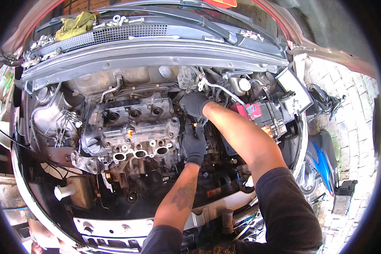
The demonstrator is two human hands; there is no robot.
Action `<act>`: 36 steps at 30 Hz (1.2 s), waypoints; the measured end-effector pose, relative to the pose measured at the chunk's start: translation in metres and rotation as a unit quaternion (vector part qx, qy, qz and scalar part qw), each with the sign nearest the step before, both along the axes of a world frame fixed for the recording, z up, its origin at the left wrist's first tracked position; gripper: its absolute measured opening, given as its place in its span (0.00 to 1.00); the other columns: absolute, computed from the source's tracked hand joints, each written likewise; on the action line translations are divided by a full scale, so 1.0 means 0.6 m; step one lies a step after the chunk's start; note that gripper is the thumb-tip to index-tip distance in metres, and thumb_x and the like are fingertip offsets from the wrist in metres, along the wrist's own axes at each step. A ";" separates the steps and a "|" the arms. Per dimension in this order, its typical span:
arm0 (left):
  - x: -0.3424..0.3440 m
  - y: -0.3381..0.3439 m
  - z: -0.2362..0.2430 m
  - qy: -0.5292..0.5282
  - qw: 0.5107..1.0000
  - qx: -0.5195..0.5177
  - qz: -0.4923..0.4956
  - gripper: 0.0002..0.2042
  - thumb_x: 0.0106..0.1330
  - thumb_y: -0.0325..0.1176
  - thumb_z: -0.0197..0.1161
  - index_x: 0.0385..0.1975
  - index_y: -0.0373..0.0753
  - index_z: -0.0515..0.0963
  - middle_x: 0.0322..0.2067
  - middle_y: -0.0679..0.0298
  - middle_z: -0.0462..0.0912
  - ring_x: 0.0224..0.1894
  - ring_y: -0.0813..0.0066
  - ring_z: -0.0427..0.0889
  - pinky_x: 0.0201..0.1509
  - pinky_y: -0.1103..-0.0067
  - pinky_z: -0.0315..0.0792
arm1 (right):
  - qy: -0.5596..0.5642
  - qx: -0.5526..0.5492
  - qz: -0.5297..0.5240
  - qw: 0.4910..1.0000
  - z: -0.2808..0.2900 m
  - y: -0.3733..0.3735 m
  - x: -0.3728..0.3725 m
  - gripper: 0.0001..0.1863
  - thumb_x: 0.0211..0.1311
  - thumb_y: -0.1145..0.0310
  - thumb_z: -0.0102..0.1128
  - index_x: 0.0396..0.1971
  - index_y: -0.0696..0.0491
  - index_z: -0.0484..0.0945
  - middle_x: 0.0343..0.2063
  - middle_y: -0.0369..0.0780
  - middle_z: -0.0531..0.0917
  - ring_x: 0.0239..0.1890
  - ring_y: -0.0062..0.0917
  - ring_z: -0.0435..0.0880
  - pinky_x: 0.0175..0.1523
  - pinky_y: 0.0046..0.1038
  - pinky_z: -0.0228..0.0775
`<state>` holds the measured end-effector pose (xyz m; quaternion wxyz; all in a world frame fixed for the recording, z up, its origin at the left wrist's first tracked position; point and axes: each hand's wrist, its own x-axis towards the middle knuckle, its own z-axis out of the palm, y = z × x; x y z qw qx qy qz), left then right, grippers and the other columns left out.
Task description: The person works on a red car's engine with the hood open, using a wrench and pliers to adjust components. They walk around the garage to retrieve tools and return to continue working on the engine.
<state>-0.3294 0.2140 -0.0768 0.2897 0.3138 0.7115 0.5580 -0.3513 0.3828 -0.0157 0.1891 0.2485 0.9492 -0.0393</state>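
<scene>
Both my hands wear black gloves and work close together in the gap between the engine and the battery. My right hand (194,105) is bent over, with its fingers curled down at the far end of the engine's right side. What those fingers grip is hidden beneath the glove. Just nearer, my left hand (193,143) points away from me with its fingers drawn together beside the engine (133,120). A small yellow-orange piece (194,125) shows at its fingertips, too small to name. The engine's top has round openings, and several oval ports face the front.
Right of my hands sits the battery (273,120) with a red terminal cover (253,111). A yellow cloth (76,25) and loose metal parts lie on the cowl (131,30). The front crossmember (114,228) runs below my arms. Wrenches (250,224) lie near my right sleeve.
</scene>
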 end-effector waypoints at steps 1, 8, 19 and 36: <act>-0.004 0.000 -0.005 -0.004 1.000 0.006 0.002 0.27 0.74 0.46 0.53 0.66 0.35 0.66 0.51 0.42 0.82 0.54 0.40 0.80 0.55 0.62 0.73 | 0.006 0.005 0.008 1.000 0.000 -0.005 -0.001 0.14 0.56 0.72 0.54 0.40 0.48 0.85 0.43 0.47 0.86 0.50 0.43 0.84 0.53 0.44 0.75; 0.002 0.001 0.004 -0.047 0.996 0.081 -0.013 0.23 0.75 0.43 0.54 0.62 0.33 0.69 0.51 0.47 0.83 0.53 0.50 0.82 0.56 0.67 0.72 | -0.058 -0.020 0.005 0.998 -0.017 -0.006 0.011 0.15 0.53 0.70 0.58 0.41 0.55 0.84 0.43 0.49 0.85 0.52 0.43 0.83 0.55 0.44 0.74; -0.002 0.019 -0.063 -0.084 0.984 0.154 0.015 0.16 0.69 0.35 0.61 0.54 0.35 0.76 0.44 0.48 0.86 0.49 0.51 0.86 0.50 0.68 0.76 | -0.242 0.012 0.079 0.967 0.048 -0.038 -0.024 0.25 0.37 0.60 0.75 0.41 0.53 0.89 0.46 0.47 0.87 0.49 0.41 0.87 0.48 0.42 0.80; -0.021 0.011 -0.047 -0.074 0.993 0.087 -0.006 0.14 0.66 0.27 0.60 0.50 0.32 0.78 0.43 0.46 0.87 0.50 0.54 0.86 0.52 0.70 0.75 | -0.235 0.082 0.053 0.967 0.077 -0.092 -0.039 0.20 0.57 0.64 0.65 0.52 0.47 0.86 0.57 0.39 0.84 0.60 0.38 0.81 0.61 0.44 0.72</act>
